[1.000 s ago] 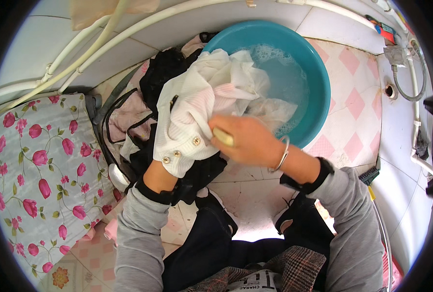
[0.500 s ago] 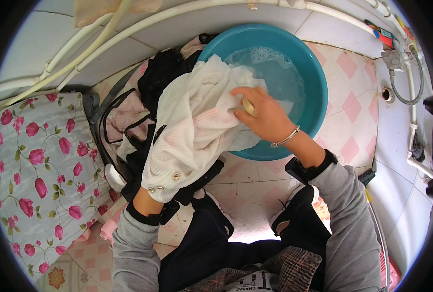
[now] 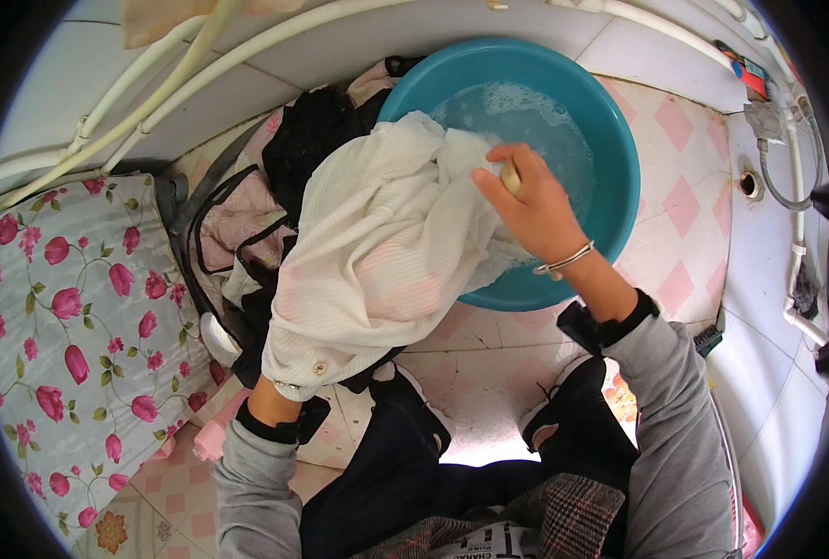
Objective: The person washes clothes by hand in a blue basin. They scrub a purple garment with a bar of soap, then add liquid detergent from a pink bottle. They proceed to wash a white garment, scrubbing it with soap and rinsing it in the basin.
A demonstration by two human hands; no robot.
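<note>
A white ribbed knit garment with shiny buttons is draped over my left hand, its upper end hanging into a teal basin of cloudy, sudsy water. Only my left wrist shows below the cloth; the fingers are hidden inside it. My right hand is closed on a pale yellow bar of soap, above the basin's water and just right of the garment. Faint pinkish patches show on the white fabric.
Dark and pink clothes lie heaped left of the basin. A flower-patterned cover fills the left side. White pipes run along the wall, and a grey hose hangs at the right. A black brush sits by the right wall.
My right hand with the soap has shifted slightly right and away from the cloth. The garment over my left hand has turned and spread wider, and my left wrist has dropped a little.
</note>
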